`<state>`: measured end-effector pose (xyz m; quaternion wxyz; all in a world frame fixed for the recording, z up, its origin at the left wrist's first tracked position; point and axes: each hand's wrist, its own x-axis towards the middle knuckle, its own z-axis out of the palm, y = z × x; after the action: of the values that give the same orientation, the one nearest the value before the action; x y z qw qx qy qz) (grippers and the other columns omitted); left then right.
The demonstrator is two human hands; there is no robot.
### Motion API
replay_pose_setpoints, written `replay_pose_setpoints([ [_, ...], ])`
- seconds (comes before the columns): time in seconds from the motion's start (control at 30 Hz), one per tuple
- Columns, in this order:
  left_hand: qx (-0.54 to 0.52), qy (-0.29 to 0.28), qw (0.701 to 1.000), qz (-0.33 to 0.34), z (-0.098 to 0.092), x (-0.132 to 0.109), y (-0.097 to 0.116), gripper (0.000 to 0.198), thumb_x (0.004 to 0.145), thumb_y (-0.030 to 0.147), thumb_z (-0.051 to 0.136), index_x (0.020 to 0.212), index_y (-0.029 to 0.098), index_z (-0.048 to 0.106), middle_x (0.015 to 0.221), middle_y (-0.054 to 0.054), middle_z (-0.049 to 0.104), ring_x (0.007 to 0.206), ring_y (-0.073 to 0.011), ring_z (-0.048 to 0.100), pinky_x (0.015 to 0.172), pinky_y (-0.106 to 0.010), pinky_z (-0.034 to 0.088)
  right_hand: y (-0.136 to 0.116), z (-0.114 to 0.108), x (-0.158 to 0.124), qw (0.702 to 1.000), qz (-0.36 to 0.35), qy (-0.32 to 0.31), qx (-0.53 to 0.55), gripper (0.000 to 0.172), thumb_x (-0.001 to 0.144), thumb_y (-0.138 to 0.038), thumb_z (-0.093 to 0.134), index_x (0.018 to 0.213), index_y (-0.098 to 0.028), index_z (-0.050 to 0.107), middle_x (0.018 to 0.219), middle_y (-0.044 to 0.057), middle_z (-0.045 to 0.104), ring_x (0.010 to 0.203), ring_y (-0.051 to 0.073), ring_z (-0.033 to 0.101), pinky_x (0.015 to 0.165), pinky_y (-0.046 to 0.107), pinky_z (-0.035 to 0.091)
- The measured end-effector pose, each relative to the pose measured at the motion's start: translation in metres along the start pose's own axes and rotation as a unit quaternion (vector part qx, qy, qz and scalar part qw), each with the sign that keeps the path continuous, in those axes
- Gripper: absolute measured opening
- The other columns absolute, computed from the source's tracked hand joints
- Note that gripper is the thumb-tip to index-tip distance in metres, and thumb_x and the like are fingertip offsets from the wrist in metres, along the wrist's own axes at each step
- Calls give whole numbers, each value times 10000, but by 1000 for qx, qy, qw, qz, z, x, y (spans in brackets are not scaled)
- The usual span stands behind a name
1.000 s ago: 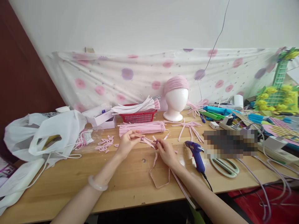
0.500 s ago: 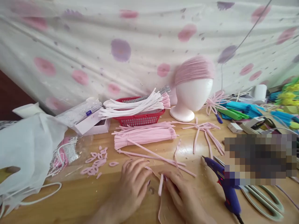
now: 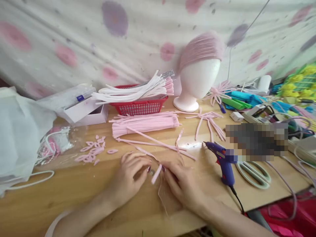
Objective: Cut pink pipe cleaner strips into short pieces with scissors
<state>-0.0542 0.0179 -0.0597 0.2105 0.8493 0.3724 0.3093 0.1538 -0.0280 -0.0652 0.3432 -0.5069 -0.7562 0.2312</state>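
Observation:
My right hand (image 3: 181, 182) pinches a short pink pipe cleaner piece (image 3: 156, 175) between thumb and fingers, its loose end pointing down and left. A thin pale strand (image 3: 161, 197) hangs below those fingers onto the table. Close beside it, my left hand (image 3: 133, 171) is curled, thumb tip near the index finger; anything between them is too small to make out. A pink strip (image 3: 145, 151) runs just beyond the left fingertips towards the right hand. Left of the hands lie several small pink loops (image 3: 95, 149). Behind them rests a bundle of pink pipe cleaners (image 3: 148, 125).
A blue glue gun (image 3: 223, 161) and scissors (image 3: 254, 174) lie to the right, beside a blurred patch. At the back stand a red basket (image 3: 138, 108) of white stems and a foam head (image 3: 201, 79). A white bag (image 3: 22, 131) is at left.
The view has shifted, showing more of both forearms. The short pink piece has tilted from nearly upright to slanting down-left. My left thumb and index finger have drawn closer together.

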Motion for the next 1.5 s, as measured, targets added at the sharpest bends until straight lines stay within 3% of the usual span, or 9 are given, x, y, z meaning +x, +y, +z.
replay_pose_setpoints([
  [0.13,-202,-47,972,-111,-3,8,16,261,925,361,510,867,185,695,859,-53,697,856,-202,602,806,-340,433,-3,0,5,998,-28,16,-48,263,944,-165,433,1122,-177,627,817,60,737,677,176,677,631,252,476],
  [0.27,-473,-94,852,-203,-3,19,20,343,795,474,685,698,145,690,691,-24,644,704,-142,564,719,-268,432,-8,-10,20,990,-82,24,-112,280,959,-159,435,1155,-180,634,895,81,738,744,187,680,653,255,457],
  [0.37,-535,-70,811,-225,-4,30,17,350,723,483,754,699,139,695,645,-6,609,624,-107,512,633,-240,416,-11,-17,32,980,-134,37,-139,281,982,-184,426,1160,-185,643,934,97,727,796,199,675,673,262,444],
  [0.53,-557,-44,793,-241,-4,39,9,279,624,353,853,708,126,714,644,-8,630,592,-84,513,574,-208,407,-6,-14,42,988,-96,54,-112,235,978,-215,453,1093,-188,656,809,74,725,683,184,659,612,251,420],
  [0.77,-582,-2,768,-269,4,31,9,321,610,335,868,770,141,668,673,3,664,534,-65,549,506,-176,444,-3,-2,27,996,-75,34,-46,267,969,-180,370,1112,-156,594,841,84,726,699,183,663,630,263,470],
  [0.97,-560,19,790,-249,3,27,19,443,580,308,884,956,166,699,678,7,692,549,-104,624,520,-209,522,-4,4,25,996,-71,21,56,302,942,-187,390,1156,-154,600,882,89,718,752,195,662,681,290,491],
  [1.1,-548,38,798,-246,2,27,16,375,521,298,905,820,125,758,621,-13,695,546,-99,622,522,-191,525,-6,3,30,991,-70,20,113,291,959,-230,408,1146,-168,622,877,65,701,740,173,651,707,284,489],
  [1.27,-557,82,786,-256,0,29,6,352,488,291,913,779,152,772,651,-7,719,544,-80,627,546,-176,535,-9,0,32,966,-28,-47,253,343,978,-402,424,1149,-160,596,726,2,603,565,110,526,555,226,436],
  [1.5,-546,98,795,-247,-14,31,-6,289,511,225,906,746,141,762,631,2,713,535,-61,625,544,-138,539,-5,-1,33,961,16,-102,256,377,939,-503,441,900,-152,574,640,-20,549,494,87,428,473,204,354],
])
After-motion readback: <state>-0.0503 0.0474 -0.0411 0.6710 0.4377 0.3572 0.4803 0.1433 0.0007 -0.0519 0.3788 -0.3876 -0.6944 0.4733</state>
